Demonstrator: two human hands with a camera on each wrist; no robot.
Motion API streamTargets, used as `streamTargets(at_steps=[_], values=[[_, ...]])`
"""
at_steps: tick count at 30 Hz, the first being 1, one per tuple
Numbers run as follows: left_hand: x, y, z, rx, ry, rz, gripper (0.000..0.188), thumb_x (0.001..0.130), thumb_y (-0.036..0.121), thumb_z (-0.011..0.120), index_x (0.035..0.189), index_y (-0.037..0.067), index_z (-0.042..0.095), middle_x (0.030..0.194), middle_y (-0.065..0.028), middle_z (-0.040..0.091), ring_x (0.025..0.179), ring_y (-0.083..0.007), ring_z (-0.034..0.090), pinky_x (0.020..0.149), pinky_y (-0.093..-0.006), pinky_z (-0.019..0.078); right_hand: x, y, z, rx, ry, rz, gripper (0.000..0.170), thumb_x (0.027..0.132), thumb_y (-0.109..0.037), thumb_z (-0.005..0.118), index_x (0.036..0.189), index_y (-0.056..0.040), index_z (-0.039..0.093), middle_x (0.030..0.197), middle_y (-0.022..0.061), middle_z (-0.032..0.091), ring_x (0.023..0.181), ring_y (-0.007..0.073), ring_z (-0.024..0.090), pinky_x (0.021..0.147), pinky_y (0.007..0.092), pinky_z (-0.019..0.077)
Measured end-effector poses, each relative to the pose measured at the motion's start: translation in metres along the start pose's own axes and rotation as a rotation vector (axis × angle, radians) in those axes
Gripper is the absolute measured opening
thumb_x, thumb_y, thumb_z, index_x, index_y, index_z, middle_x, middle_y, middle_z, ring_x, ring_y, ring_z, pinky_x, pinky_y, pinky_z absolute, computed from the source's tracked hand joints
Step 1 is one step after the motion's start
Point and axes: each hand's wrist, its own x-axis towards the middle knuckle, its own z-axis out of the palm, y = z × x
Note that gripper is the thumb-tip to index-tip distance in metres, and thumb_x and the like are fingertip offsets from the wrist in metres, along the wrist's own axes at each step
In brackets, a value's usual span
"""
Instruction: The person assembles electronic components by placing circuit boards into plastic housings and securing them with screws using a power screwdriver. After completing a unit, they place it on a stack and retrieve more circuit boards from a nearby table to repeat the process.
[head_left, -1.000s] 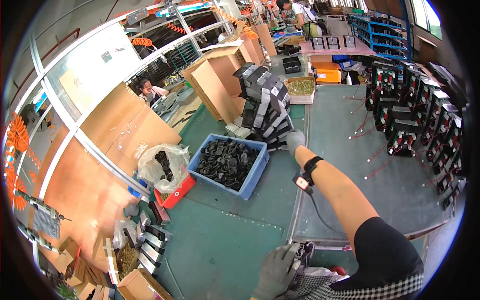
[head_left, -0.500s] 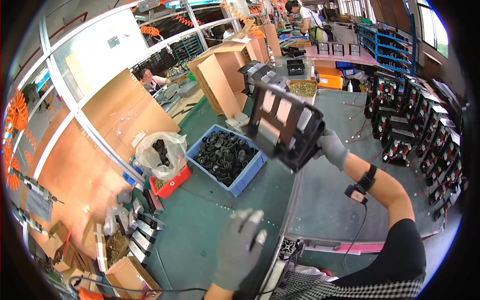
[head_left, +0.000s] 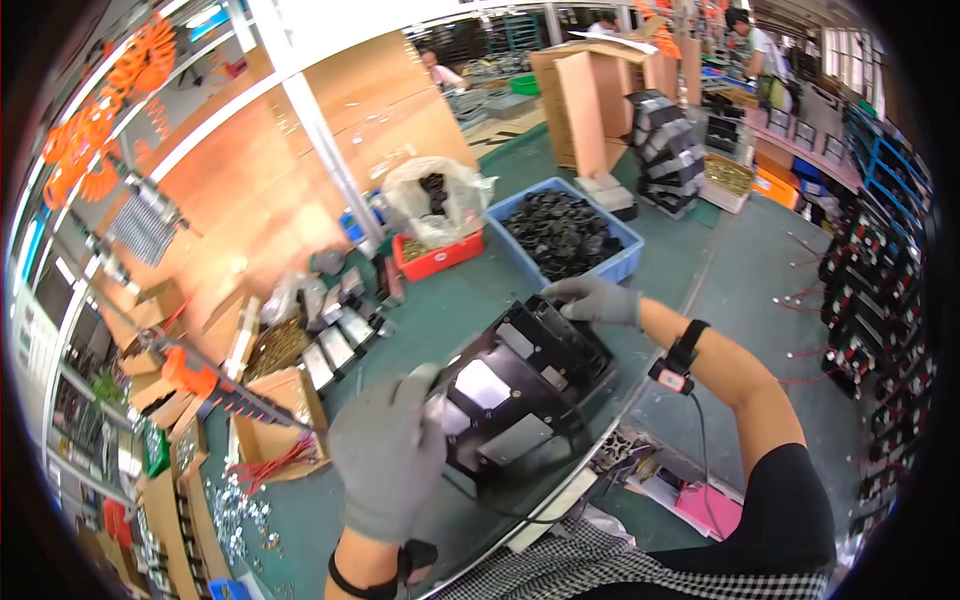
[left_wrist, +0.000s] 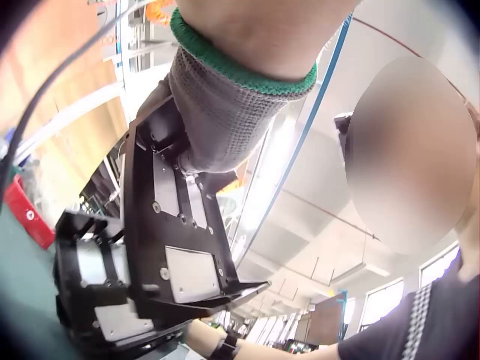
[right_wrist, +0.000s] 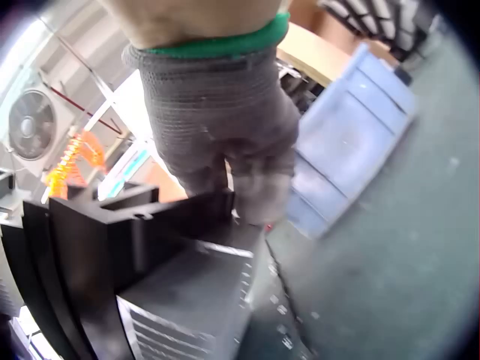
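Observation:
My gloved left hand (head_left: 390, 455) grips the near end of a black housing (head_left: 500, 378) with silver metal plates set in it. Beyond it, my gloved right hand (head_left: 597, 302) holds the far end of a second black housing (head_left: 562, 352). The two housings overlap low over the front of the green bench. In the left wrist view, the nearer housing (left_wrist: 142, 259) tilts away from the other one (left_wrist: 94, 281). Fingers of the right hand (right_wrist: 225, 135) hook over the wall of a black housing (right_wrist: 172, 262) in the right wrist view.
A blue bin (head_left: 628, 262) full of black round parts stands beyond the housings, beside a red bin (head_left: 470, 245) with a plastic bag. More black housings (head_left: 668, 150) are stacked at the back. Rows of wired assemblies (head_left: 865, 300) line the right side. An orange-handled tool (head_left: 190, 370) hangs at left.
The right hand took black housings from the back stack and carried them toward the front of the bench. The left hand rose from the bench edge and now grips one. The head view has turned left.

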Motion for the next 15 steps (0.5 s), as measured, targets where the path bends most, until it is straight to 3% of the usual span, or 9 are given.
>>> streamTargets(at_steps=[3,5,7,10,11,12,13,15], values=[[-0.053,-0.006,-0.053,-0.051,0.022,-0.311,0.021,0.086,0.020,0.062,0.092,0.000,0.067,0.071,-0.0128,0.059,0.063,-0.0290,0.059,0.057,-0.0373,0.0439,-0.002,-0.051,0.001,-0.428,0.156,-0.247,0.042,0.085,-0.019,0.067,0.125,-0.0060,0.060,0.110,0.0138,0.065,0.100,0.0200,0.063,0.085,0.0316,0.0513],[-0.099,-0.022,-0.077,-0.257,0.062,-0.450,0.023,0.086,0.018,0.061,0.095,-0.003,0.067,0.073,-0.0111,0.062,0.063,-0.0190,0.058,0.060,-0.0309,0.0448,-0.014,-0.086,0.011,-0.364,0.230,-0.357,0.046,0.087,-0.026,0.066,0.125,-0.0023,0.057,0.108,0.0144,0.065,0.098,0.0232,0.064,0.086,0.0315,0.0500],[-0.134,-0.018,-0.098,-0.380,0.048,-0.747,0.021,0.086,0.016,0.062,0.093,-0.004,0.066,0.069,-0.0093,0.060,0.061,-0.0180,0.055,0.058,-0.0308,0.0437,-0.044,-0.117,0.041,-0.428,0.188,-0.373,0.056,0.086,-0.034,0.068,0.129,-0.0008,0.054,0.112,0.0168,0.064,0.102,0.0282,0.063,0.088,0.0355,0.0494],[-0.202,-0.036,-0.102,-0.210,0.023,-0.840,0.018,0.085,0.014,0.062,0.090,-0.003,0.066,0.067,-0.0118,0.060,0.058,-0.0207,0.055,0.056,-0.0317,0.0430,-0.073,-0.126,0.098,-0.966,0.014,-0.485,0.073,0.078,-0.049,0.070,0.131,-0.0021,0.052,0.110,0.0178,0.062,0.104,0.0343,0.060,0.088,0.0443,0.0453],[-0.218,-0.045,-0.104,-0.110,-0.037,-0.848,0.018,0.084,0.015,0.063,0.088,-0.001,0.066,0.068,-0.0132,0.060,0.060,-0.0259,0.057,0.057,-0.0360,0.0434,-0.074,-0.124,0.115,-1.053,0.090,-0.619,0.069,0.077,-0.048,0.071,0.126,-0.0025,0.054,0.104,0.0165,0.062,0.101,0.0316,0.061,0.085,0.0424,0.0448],[-0.231,-0.051,-0.106,-0.016,-0.098,-0.853,0.017,0.083,0.017,0.064,0.086,0.000,0.066,0.068,-0.0146,0.059,0.062,-0.0311,0.058,0.058,-0.0403,0.0439,-0.073,-0.131,0.126,-1.041,0.121,-0.624,0.065,0.077,-0.045,0.070,0.123,-0.0030,0.055,0.104,0.0160,0.063,0.101,0.0313,0.061,0.086,0.0420,0.0451],[-0.242,-0.057,-0.105,0.074,-0.158,-0.853,0.017,0.082,0.019,0.065,0.085,0.002,0.066,0.068,-0.0160,0.059,0.063,-0.0363,0.059,0.058,-0.0446,0.0443,-0.070,-0.139,0.135,-1.033,0.154,-0.628,0.060,0.078,-0.043,0.070,0.121,-0.0035,0.055,0.104,0.0154,0.063,0.101,0.0311,0.062,0.086,0.0415,0.0453],[-0.262,-0.071,-0.097,0.099,-0.150,-0.896,0.015,0.080,0.017,0.065,0.082,0.002,0.065,0.071,-0.0173,0.061,0.068,-0.0376,0.060,0.062,-0.0452,0.0451,-0.056,-0.146,0.149,-1.128,0.073,-0.510,0.051,0.078,-0.038,0.069,0.114,-0.0034,0.058,0.100,0.0140,0.065,0.098,0.0312,0.063,0.083,0.0424,0.0470]])
